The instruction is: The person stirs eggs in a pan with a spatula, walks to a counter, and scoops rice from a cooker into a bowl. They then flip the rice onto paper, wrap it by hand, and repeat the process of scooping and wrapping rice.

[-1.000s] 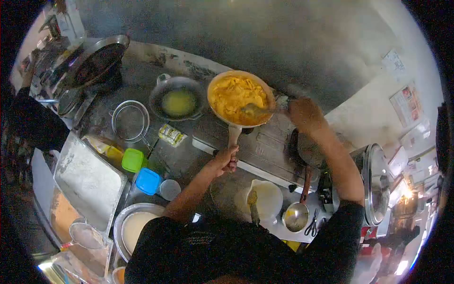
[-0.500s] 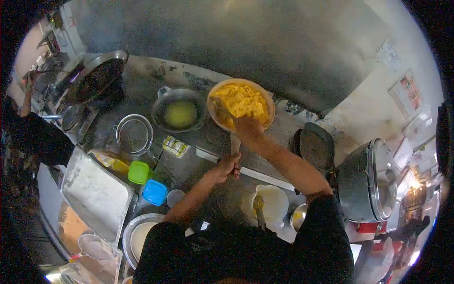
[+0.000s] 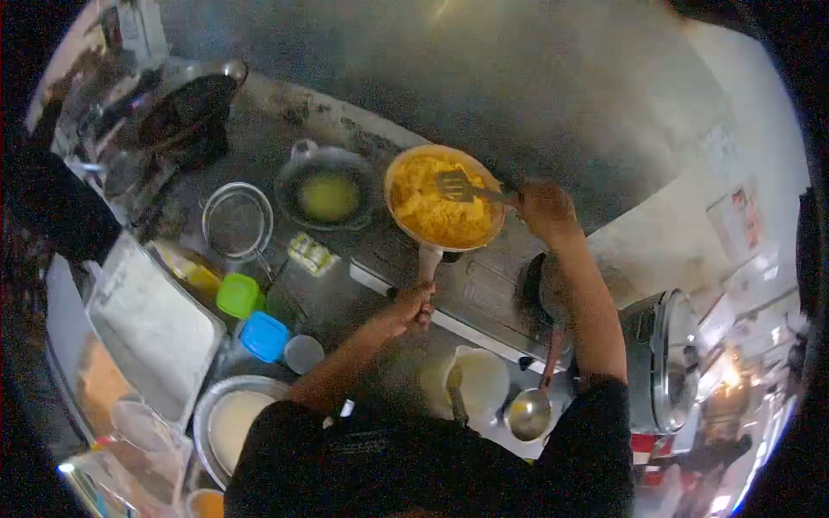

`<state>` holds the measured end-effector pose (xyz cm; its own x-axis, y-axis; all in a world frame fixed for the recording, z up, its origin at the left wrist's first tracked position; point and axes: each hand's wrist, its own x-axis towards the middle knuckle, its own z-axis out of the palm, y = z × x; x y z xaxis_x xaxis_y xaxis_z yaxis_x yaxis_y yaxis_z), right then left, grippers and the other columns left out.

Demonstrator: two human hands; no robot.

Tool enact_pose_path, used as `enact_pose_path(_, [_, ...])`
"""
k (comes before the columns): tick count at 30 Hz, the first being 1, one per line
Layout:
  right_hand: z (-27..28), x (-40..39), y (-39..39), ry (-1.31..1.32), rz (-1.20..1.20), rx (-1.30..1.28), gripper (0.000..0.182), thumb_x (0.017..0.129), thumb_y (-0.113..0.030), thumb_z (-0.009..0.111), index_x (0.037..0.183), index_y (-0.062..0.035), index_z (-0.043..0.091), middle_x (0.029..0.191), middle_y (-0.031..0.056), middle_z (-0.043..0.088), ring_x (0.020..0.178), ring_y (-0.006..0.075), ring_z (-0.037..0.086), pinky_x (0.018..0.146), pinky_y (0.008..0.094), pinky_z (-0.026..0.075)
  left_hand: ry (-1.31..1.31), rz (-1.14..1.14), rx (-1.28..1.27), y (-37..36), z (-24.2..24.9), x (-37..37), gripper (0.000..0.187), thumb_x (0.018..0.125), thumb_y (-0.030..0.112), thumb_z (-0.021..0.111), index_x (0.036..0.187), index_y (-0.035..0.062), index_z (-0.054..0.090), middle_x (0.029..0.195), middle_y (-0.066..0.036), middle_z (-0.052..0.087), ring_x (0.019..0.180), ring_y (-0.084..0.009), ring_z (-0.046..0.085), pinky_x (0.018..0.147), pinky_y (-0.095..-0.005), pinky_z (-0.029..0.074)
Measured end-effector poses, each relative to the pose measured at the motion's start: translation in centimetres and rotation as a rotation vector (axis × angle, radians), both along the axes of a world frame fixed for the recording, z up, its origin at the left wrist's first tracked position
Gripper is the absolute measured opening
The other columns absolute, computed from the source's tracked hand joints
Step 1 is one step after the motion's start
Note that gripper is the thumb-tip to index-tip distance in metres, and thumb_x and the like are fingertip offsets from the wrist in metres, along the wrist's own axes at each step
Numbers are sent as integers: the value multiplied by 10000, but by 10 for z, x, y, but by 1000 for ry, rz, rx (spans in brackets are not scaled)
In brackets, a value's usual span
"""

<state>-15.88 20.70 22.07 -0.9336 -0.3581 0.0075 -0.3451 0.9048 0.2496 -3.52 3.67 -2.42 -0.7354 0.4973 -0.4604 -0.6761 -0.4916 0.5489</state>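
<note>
My left hand point(image 3: 414, 308) is wrapped round the handle of a frying pan point(image 3: 466, 245) on the stove. Yellow scrambled-looking egg point(image 3: 423, 203) fills the pan. From the right, my right hand point(image 3: 546, 207) grips a slotted spatula point(image 3: 456, 186), its blade over the middle of the egg. Left of the pan stands a dark wok point(image 3: 289, 186) with yellowish oil in it. A ladle point(image 3: 529, 413) and a white jug point(image 3: 488, 384) with a utensil in it lie close to my body.
A round strainer point(image 3: 237, 220), a green-lidded box point(image 3: 238, 295) and a blue-lidded box point(image 3: 264, 337) stand left. Beyond them is a white-dusted tray point(image 3: 155, 328); a large pot point(image 3: 665, 363) is at right. Another person's dark sleeve point(image 3: 69, 211) shows far left.
My right hand has moved from the pan's near side to its right, bringing the spatula across the egg. The egg looks more broken up. My left hand stays on the handle; the view has shifted.
</note>
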Motion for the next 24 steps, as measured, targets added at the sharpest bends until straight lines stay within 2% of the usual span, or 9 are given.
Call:
enact_pose_path(2, [-32, 5, 19, 6, 50, 96, 303, 895, -320, 514, 972, -68, 663, 878, 196, 648, 844, 353, 634, 749, 489, 484, 35, 66, 2, 5, -18, -5, 288, 921, 381, 528, 968, 119, 418, 598, 30, 389, 478, -112, 395, 461, -321, 412])
enact_pose_path(5, [-60, 15, 31, -33, 30, 104, 313, 901, -293, 503, 964, -25, 654, 900, 211, 639, 883, 371, 617, 772, 483, 475, -53, -4, 55, -1, -1, -1, 288, 924, 370, 526, 975, 104, 429, 593, 24, 391, 472, -113, 396, 456, -313, 410])
enact_pose_path(8, [-24, 12, 70, 24, 273, 47, 304, 924, -248, 459, 941, -18, 657, 895, 217, 638, 875, 397, 606, 763, 472, 473, -6, 20, -42, -1, 11, 2, 316, 928, 385, 515, 1035, 100, 429, 589, 29, 377, 473, -114, 404, 449, -301, 412])
enact_pose_path(11, [14, 14, 74, -44, 83, -165, 313, 922, -252, 467, 882, -6, 655, 881, 237, 632, 859, 412, 600, 746, 467, 467, 35, -9, -31, -5, 15, 2, 345, 931, 404, 503, 1063, 93, 435, 589, 27, 372, 472, -120, 412, 444, -291, 415])
enact_pose_path(14, [-2, -10, 86, 113, 222, -252, 341, 924, -276, 474, 837, 4, 648, 854, 244, 628, 822, 418, 597, 734, 473, 462, -20, -14, 24, -1, 7, -2, 371, 933, 429, 491, 1069, 88, 447, 594, 22, 367, 473, -117, 409, 444, -293, 413])
enact_pose_path(16, [-48, -33, 99, 400, 256, 92, 352, 925, -285, 471, 817, -1, 647, 839, 220, 637, 803, 411, 598, 729, 466, 466, 17, 7, -40, 3, 0, 0, 380, 926, 438, 503, 1053, 83, 461, 610, 16, 373, 478, -114, 410, 450, -294, 413])
enact_pose_path(20, [-96, -69, 79, 336, 313, 207, 345, 929, -313, 448, 904, -24, 635, 924, 172, 639, 879, 371, 599, 761, 459, 476, 27, 1, -84, 4, -2, 1, 405, 900, 466, 543, 1009, 87, 451, 650, 11, 388, 502, -104, 417, 457, -298, 413])
enact_pose_path(23, [-134, -109, 43, 80, 56, -33, 324, 924, -305, 447, 1070, -49, 584, 1026, 164, 619, 957, 347, 587, 795, 457, 478, 103, -17, 49, -1, -2, -1, 385, 893, 464, 558, 927, 105, 424, 665, 11, 392, 538, -107, 425, 477, -296, 421])
enact_pose_path(24, [-136, -111, 29, 25, 3, -87, 339, 923, -302, 447, 1125, -57, 567, 1060, 161, 613, 982, 339, 583, 806, 456, 479, 111, -26, -13, -1, -6, 0, 373, 899, 460, 551, 906, 113, 414, 664, 12, 389, 548, -108, 425, 486, -295, 424])
